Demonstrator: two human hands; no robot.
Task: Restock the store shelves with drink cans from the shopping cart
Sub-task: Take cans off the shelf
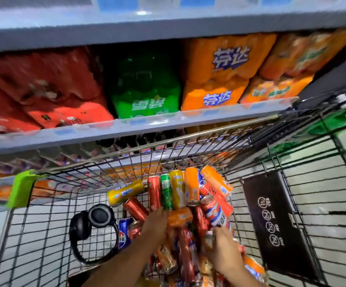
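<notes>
Shiny metal cans point(178, 206) — red, green, yellow, orange, blue — lie piled in a wire cart point(43, 235) with a green plastic corner. Black round headphones point(94, 228) lie in the cart beside the pile. The left hand point(157, 224) rests on the cans, fingers hidden, so I cannot tell their grip. The right hand point(222, 247) has its fingers curled round a can point(209, 239). Behind the cart a grey shelf point(126, 127) holds soft wrapped packs point(215, 79) — red, green, orange.
</notes>
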